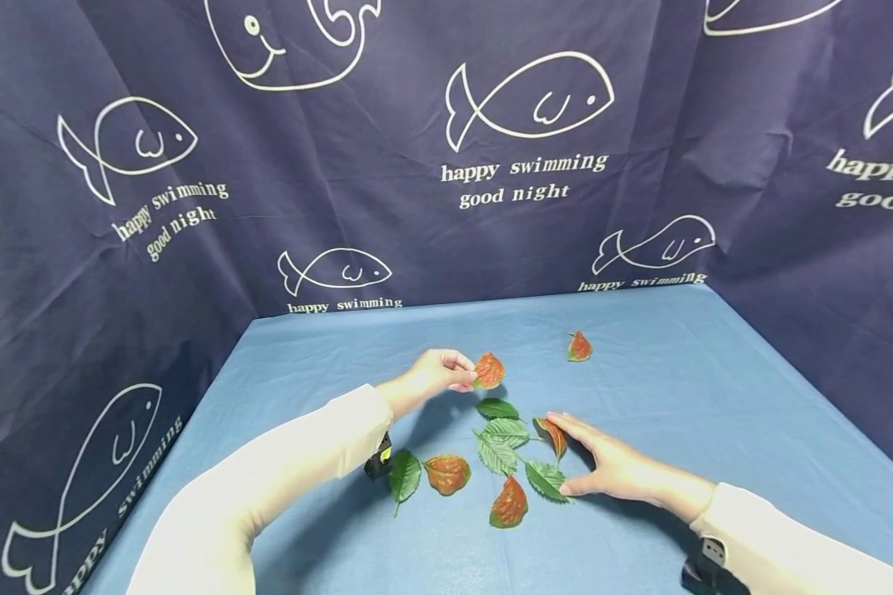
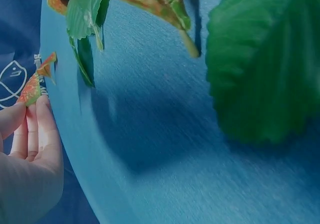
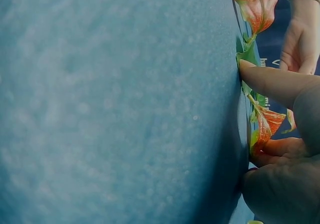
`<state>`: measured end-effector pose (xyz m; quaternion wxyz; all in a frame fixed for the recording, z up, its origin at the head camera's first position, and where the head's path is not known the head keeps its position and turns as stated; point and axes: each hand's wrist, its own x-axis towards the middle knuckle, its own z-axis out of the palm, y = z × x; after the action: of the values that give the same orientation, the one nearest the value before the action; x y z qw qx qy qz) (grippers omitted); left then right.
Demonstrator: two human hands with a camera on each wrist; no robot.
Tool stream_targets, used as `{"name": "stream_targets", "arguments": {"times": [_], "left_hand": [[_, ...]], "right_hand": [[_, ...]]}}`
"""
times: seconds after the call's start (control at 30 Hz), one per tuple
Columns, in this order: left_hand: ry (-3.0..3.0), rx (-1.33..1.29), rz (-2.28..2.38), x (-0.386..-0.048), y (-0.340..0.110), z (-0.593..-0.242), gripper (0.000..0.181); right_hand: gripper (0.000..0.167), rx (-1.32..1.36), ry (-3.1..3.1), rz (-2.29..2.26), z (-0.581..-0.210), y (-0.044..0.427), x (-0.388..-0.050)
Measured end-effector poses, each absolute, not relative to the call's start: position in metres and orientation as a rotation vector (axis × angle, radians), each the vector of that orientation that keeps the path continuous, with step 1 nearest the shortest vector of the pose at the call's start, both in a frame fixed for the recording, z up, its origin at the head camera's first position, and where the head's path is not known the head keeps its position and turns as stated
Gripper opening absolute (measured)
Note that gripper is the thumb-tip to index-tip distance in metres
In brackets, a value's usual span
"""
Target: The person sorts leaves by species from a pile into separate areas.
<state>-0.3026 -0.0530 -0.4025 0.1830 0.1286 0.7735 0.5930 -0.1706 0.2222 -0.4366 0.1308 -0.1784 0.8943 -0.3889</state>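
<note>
My left hand (image 1: 435, 372) pinches a red-orange leaf (image 1: 489, 371) between thumb and fingers, above the blue cloth; the left wrist view shows this leaf (image 2: 31, 91) at the fingertips. The right hand (image 1: 625, 467) is spread low over the cloth. Its fingertips touch another red-orange leaf (image 1: 552, 436), and its thumb rests at the tip of a green leaf (image 1: 546, 479). Between the hands lie a dark green leaf (image 1: 497, 408) and paler green leaves (image 1: 500, 442) that overlap.
Nearer me are a red-orange leaf (image 1: 509, 504), another red leaf (image 1: 448, 474) and a green leaf (image 1: 405, 477) below the left forearm. One red leaf (image 1: 580, 347) lies far back on the blue-covered table (image 1: 662, 372). A dark fish-printed curtain (image 1: 387, 182) surrounds the table's back and sides.
</note>
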Motion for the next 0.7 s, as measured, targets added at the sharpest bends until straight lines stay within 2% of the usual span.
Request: {"name": "stream_targets", "arguments": {"times": [0.7], "left_hand": [[2.207, 0.395, 1.617, -0.324, -0.016, -0.4, 0.011]], "right_hand": [[0.098, -0.54, 2.608, -1.131, -0.437, 0.223, -0.17]]}}
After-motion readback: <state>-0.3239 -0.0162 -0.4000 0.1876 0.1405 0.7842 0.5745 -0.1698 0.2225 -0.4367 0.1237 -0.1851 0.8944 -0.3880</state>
